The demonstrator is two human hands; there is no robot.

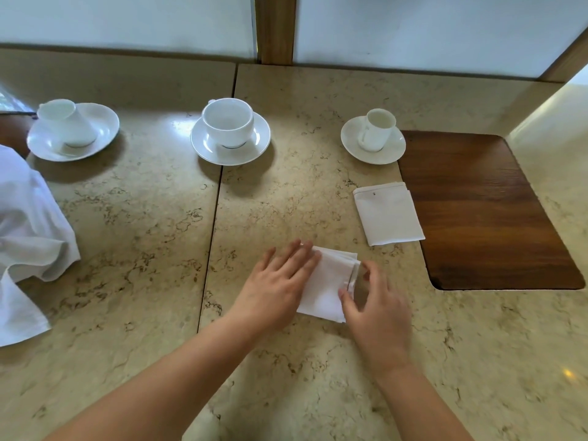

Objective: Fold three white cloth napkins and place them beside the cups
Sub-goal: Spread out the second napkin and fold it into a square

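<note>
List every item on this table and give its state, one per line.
Left cup: tilted on its saucer, empty.
Middle cup: upright on its saucer, empty.
Right cup: on its saucer, empty.
Folded napkin: flat, below the right cup.
Napkin being folded: folded small, under both hands.
Unfolded napkin: crumpled at the left edge.
Left hand: flat, pressing.
Right hand: fingers pinching the napkin's right edge.
</note>
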